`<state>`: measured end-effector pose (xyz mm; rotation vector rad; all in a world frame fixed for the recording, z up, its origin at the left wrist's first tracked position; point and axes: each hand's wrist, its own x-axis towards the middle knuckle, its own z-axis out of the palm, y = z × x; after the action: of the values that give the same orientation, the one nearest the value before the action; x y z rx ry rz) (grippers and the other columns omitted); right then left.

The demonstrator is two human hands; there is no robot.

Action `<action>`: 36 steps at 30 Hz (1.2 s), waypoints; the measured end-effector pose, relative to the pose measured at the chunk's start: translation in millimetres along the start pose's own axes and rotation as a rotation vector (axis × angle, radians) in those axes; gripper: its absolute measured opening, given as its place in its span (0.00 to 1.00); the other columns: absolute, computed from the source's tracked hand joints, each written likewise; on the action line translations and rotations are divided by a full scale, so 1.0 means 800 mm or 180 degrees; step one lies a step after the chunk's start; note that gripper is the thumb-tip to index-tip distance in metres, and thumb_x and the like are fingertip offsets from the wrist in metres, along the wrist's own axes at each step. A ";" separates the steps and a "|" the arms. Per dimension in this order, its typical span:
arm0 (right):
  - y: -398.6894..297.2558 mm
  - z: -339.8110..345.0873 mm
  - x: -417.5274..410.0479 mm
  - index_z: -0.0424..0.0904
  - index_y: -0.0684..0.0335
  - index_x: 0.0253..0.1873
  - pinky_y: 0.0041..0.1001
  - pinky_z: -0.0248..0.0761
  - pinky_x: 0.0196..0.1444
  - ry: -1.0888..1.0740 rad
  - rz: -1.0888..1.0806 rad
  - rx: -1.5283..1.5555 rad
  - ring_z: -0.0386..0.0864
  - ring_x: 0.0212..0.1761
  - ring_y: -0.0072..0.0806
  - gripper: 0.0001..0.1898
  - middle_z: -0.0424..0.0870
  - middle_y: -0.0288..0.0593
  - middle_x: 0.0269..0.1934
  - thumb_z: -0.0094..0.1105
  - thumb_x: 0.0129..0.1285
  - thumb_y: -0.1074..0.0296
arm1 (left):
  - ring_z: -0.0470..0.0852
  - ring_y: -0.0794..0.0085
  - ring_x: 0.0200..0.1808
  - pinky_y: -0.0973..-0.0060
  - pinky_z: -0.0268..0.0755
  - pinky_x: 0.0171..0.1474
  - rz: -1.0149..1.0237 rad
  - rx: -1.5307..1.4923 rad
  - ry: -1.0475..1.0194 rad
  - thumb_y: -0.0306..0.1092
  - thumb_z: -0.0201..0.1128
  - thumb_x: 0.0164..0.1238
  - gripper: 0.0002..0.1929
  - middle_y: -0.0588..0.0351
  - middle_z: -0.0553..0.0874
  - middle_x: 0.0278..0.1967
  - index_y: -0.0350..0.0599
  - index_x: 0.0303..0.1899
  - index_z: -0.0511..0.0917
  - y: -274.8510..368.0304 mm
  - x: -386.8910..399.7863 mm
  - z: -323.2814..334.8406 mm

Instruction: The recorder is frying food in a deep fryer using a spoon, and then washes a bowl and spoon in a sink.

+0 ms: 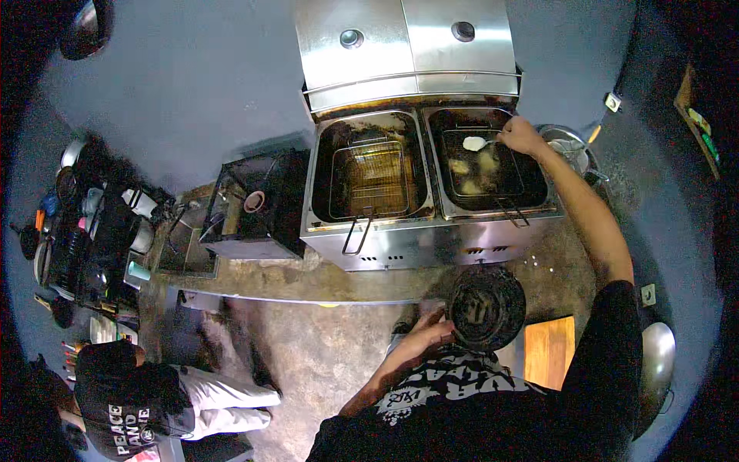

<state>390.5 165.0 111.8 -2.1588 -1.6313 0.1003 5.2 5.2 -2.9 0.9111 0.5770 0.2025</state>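
Note:
My right hand grips the handle of a spoon over the right basin of a stainless-steel double deep fryer. White batter sits on the spoon's end. Below it, several pale pieces lie in the dark oil, within a wire basket. In the left basin, another wire fryer basket rests in oil, its handle hooked over the front edge. My left hand holds the left rim of a round black bowl-like container close to my chest; its contents are too dark to tell.
A metal bowl stands right of the fryer, behind my forearm. White drops dot the counter. Leftward are a dark glass-sided box, a sink and crowded dish racks. A co-worker is at lower left.

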 end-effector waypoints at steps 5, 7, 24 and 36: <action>0.009 0.007 0.006 0.73 0.70 0.18 0.36 0.66 0.27 0.0232 0.0085 -0.0129 0.75 0.21 0.42 0.15 0.73 0.53 0.15 0.58 0.44 0.61 | 0.67 0.71 0.53 0.77 0.58 0.54 -0.0214 0.0354 0.0129 0.44 0.57 0.57 0.35 0.53 0.65 0.57 0.38 0.62 0.51 0.011 -0.007 0.009; -0.006 0.005 0.003 0.73 0.70 0.19 0.36 0.66 0.27 0.0222 0.0064 -0.0044 0.75 0.21 0.42 0.15 0.73 0.53 0.16 0.57 0.44 0.61 | 0.67 0.73 0.53 0.77 0.59 0.53 -0.0237 -0.0149 0.0150 0.46 0.57 0.56 0.36 0.54 0.65 0.56 0.38 0.62 0.51 -0.021 0.003 -0.006; -0.013 0.001 0.006 0.73 0.70 0.17 0.35 0.65 0.24 0.0173 0.0086 -0.0030 0.71 0.16 0.40 0.15 0.70 0.53 0.13 0.57 0.43 0.61 | 0.69 0.74 0.50 0.78 0.61 0.49 -0.0361 0.0520 0.0098 0.46 0.58 0.54 0.37 0.53 0.71 0.52 0.37 0.60 0.52 -0.036 0.015 -0.024; 0.006 -0.032 -0.004 0.75 0.70 0.23 0.33 0.65 0.27 0.0241 0.0564 0.0782 0.72 0.20 0.37 0.14 0.74 0.52 0.17 0.54 0.45 0.61 | 0.70 0.73 0.49 0.78 0.60 0.51 -0.0389 0.0396 0.0017 0.48 0.58 0.53 0.36 0.53 0.73 0.47 0.36 0.58 0.55 -0.055 0.020 -0.038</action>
<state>402.2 153.7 132.5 -2.0851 -1.3097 0.2550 -1.5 6.0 -58.6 0.9924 0.6535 0.0593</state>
